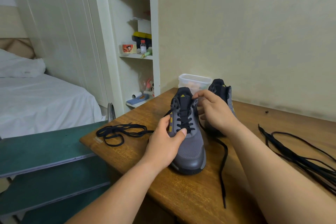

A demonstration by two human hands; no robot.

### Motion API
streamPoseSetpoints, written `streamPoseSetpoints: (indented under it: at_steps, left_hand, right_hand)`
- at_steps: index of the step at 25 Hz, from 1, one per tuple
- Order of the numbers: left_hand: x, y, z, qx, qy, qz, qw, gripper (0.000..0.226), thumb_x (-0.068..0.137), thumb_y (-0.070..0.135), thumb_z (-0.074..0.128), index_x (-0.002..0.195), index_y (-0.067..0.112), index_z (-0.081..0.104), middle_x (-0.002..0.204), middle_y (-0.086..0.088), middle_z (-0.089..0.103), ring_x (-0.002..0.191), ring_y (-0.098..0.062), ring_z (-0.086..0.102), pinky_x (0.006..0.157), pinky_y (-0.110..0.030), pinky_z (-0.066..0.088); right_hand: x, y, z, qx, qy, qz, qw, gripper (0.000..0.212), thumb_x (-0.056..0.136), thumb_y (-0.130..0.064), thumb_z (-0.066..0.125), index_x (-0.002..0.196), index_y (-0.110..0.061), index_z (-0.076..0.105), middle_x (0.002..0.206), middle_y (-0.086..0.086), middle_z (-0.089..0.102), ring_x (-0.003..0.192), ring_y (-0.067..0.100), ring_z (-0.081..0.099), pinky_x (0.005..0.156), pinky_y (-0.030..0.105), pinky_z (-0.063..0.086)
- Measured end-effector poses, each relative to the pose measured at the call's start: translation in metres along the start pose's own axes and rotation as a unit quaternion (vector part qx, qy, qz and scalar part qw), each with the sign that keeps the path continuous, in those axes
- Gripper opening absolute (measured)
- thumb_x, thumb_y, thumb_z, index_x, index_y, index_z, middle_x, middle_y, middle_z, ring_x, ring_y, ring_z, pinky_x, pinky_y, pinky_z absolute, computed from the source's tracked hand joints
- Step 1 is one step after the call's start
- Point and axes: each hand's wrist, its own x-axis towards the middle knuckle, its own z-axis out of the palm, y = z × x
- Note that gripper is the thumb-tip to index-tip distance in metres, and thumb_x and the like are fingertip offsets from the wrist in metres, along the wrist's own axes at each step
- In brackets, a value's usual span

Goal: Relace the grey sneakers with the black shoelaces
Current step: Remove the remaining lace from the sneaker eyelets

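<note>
one near sneaker (190,151) gripped by left hand (163,142) and right hand (216,112), one far sneaker (221,87) behind it.

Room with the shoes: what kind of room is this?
Most likely a bedroom in a home. There is a bed with white sheets and a pillow on the left, wall shelves holding small household things, and a wooden table with the grey sneaker on it.
</note>
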Motion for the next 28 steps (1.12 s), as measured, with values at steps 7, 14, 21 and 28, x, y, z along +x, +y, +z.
streamPoseSetpoints:
  at_steps: [7, 14, 21, 28]
  left_hand:
    - [0.009, 0.033, -0.008, 0.301, 0.122, 0.238, 0.915, 0.049, 0.098, 0.042, 0.064, 0.143, 0.031, 0.049, 0.135, 0.013, 0.04, 0.13, -0.009, 0.041, 0.11, -0.033, 0.033]
    - [0.073, 0.077, -0.005, 0.429, -0.042, 0.156, 0.889, 0.012, 0.098, 0.042, 0.064, 0.108, 0.04, 0.069, 0.113, 0.008, 0.05, 0.122, -0.021, 0.046, 0.103, -0.042, 0.033]
    - [0.081, 0.069, -0.026, 0.173, -0.117, 0.114, 0.971, 0.018, 0.092, 0.022, 0.077, 0.077, 0.02, 0.068, 0.106, 0.004, 0.056, 0.098, -0.014, 0.061, 0.091, -0.032, 0.045]
    - [0.08, 0.067, -0.016, 0.157, -0.044, 0.144, 0.976, 0.014, 0.09, 0.02, 0.071, 0.084, 0.015, 0.06, 0.102, 0.001, 0.066, 0.095, -0.02, 0.066, 0.093, -0.052, 0.055]
  right_hand:
    - [-0.008, 0.009, 0.009, 0.052, 0.056, -0.001, 0.997, 0.015, 0.107, -0.03, 0.057, 0.101, -0.018, 0.064, 0.097, 0.013, 0.07, 0.075, 0.017, 0.063, 0.061, 0.026, 0.055]
    - [-0.007, 0.02, 0.01, -0.03, 0.072, -0.068, 0.995, 0.023, 0.107, -0.019, 0.049, 0.115, -0.029, 0.068, 0.083, -0.008, 0.065, 0.071, 0.009, 0.059, 0.069, 0.035, 0.048]
    - [-0.01, 0.014, 0.01, -0.187, 0.074, -0.093, 0.975, 0.032, 0.104, -0.014, 0.044, 0.126, -0.029, 0.062, 0.097, -0.006, 0.067, 0.083, 0.016, 0.059, 0.061, 0.034, 0.039]
    - [-0.013, 0.011, 0.013, -0.248, 0.085, -0.121, 0.958, 0.036, 0.102, -0.012, 0.045, 0.13, -0.029, 0.059, 0.105, -0.003, 0.071, 0.09, 0.025, 0.064, 0.071, 0.042, 0.049]
